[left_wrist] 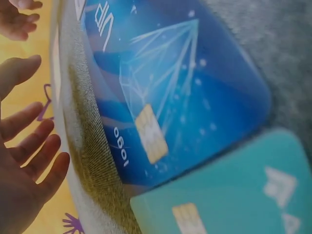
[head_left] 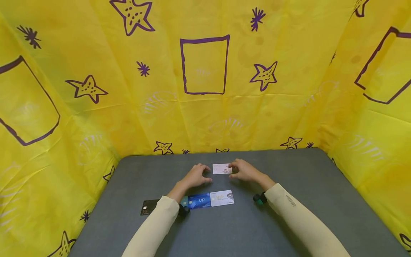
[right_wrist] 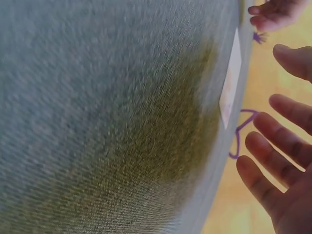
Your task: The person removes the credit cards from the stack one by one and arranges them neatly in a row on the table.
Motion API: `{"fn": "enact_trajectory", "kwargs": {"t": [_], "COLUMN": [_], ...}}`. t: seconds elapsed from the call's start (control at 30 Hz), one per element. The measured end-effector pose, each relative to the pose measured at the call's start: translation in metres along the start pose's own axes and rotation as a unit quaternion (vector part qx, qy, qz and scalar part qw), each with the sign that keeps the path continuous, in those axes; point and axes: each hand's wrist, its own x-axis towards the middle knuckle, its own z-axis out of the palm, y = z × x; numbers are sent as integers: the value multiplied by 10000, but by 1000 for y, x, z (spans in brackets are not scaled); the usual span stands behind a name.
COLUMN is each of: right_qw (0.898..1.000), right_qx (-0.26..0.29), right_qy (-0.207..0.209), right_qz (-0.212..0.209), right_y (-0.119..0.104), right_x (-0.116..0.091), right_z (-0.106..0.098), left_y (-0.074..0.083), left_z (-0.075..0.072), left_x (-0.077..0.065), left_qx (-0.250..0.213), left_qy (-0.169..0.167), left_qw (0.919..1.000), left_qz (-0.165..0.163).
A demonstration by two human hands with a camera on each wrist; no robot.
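Observation:
A pale pinkish-white card (head_left: 219,169) lies flat toward the back of the grey table. To its left my left hand (head_left: 196,175) hovers with relaxed, parted fingers and a gap to the card's edge. My right hand (head_left: 243,170) is at the card's right end, its fingertips overlapping that end in the head view. In the right wrist view the right hand's fingers (right_wrist: 273,131) are spread, with the pale card (right_wrist: 231,80) beyond them. Neither hand grips anything. The left wrist view shows the left hand (left_wrist: 24,161) with fingers apart.
Nearer me lies a row of cards: a black VIP card (head_left: 149,207), a teal card (head_left: 184,201) partly hidden by the left wrist, a blue VIP card (head_left: 199,201) and a white card (head_left: 222,198). Yellow patterned cloth (head_left: 205,117) stands around the table's back and sides.

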Motion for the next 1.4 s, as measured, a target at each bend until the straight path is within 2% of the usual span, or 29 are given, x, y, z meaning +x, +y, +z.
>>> {"fn": "enact_trajectory", "kwargs": {"t": [0.17, 0.37, 0.5, 0.9, 1.2, 1.4], "right_qw": [9999, 9999, 9999, 9993, 9975, 9970], "right_qx": [-18, -66, -37, -191, -353, -529], "right_qy": [78, 90, 49, -62, -334, -356], "right_qz": [67, 36, 109, 328, 514, 448], "right_y": [7, 14, 17, 18, 14, 17], "right_x": [6, 13, 17, 32, 37, 40], "right_z": [1, 2, 5, 12, 9, 9], "left_y": [0, 2, 6, 11, 11, 15], "left_z": [4, 9, 12, 17, 12, 13], "left_x": [10, 22, 28, 40, 43, 46], "left_qx": [-83, -69, -74, 100, 541, 919], "left_qy": [171, 242, 274, 361, 172, 172], "left_qw": [9998, 9996, 9996, 9993, 9983, 9956], "left_qz": [0, -153, -82, -63, -144, 24]}}
